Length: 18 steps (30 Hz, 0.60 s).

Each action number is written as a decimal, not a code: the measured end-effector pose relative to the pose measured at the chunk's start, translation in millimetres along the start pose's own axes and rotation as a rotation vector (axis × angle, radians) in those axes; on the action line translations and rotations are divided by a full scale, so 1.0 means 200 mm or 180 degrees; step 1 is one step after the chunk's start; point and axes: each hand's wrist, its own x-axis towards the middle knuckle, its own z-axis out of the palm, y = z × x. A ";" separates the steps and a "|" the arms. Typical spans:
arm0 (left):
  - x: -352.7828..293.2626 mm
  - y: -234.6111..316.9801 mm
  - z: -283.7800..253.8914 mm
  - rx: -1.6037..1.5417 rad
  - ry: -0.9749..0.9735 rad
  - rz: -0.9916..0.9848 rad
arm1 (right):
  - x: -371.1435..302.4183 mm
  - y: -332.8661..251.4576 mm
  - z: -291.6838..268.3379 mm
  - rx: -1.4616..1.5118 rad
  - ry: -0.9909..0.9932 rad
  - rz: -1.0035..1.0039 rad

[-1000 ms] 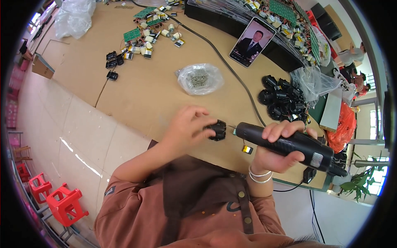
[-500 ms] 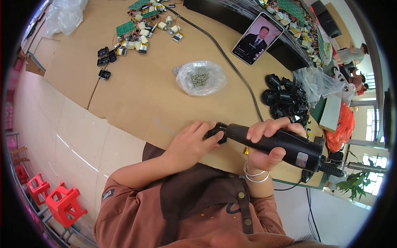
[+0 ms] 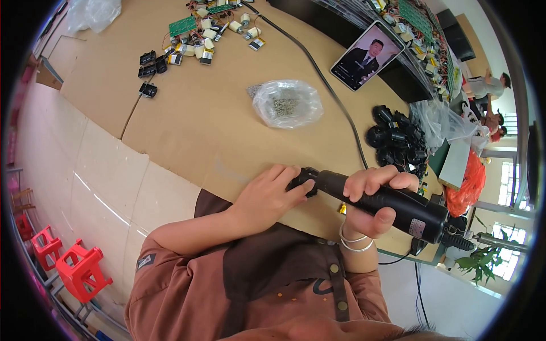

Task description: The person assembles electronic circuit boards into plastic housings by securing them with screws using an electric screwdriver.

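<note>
My right hand (image 3: pixel 372 199) is wrapped round a black electric screwdriver (image 3: pixel 398 211), held nearly level with its nose pointing left. Between the fingers and thumb of my left hand (image 3: pixel 273 193) is a small black plastic housing (image 3: pixel 309 175), mostly covered by the fingers. The screwdriver's nose meets the housing; the bit's tip cannot be made out. Beyond the hands, a clear plastic bag (image 3: pixel 307 108) stands open with many small screws (image 3: pixel 284 105) in it. A small yellow-ended part (image 3: pixel 342 208) lies just below the screwdriver.
A pile of black housings (image 3: pixel 395 136) sits at the right, several more (image 3: pixel 148 89) at the far left. Wired motors and green circuit boards (image 3: pixel 182 26) lie at the back. A phone (image 3: pixel 367 55) leans on a black bin. A cable (image 3: pixel 318 68) crosses the cardboard. Red stools (image 3: pixel 82 270) stand lower left.
The view has shifted slightly, so the table things appear a little further right. Both hands keep their hold, and the screwdriver stays against the housing.
</note>
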 end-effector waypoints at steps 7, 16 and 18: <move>0.00 -0.01 0.01 0.0004 0.0009 0.0024 | 0.02 0.02 -0.01 -0.0024 -0.0002 0.0058; 0.01 0.00 0.01 -0.0046 0.0184 0.0048 | 0.04 0.04 0.02 -0.0458 -0.0112 0.0100; 0.00 0.00 0.01 -0.0003 0.0185 0.0066 | 0.03 0.04 0.03 -0.0267 -0.0025 0.0182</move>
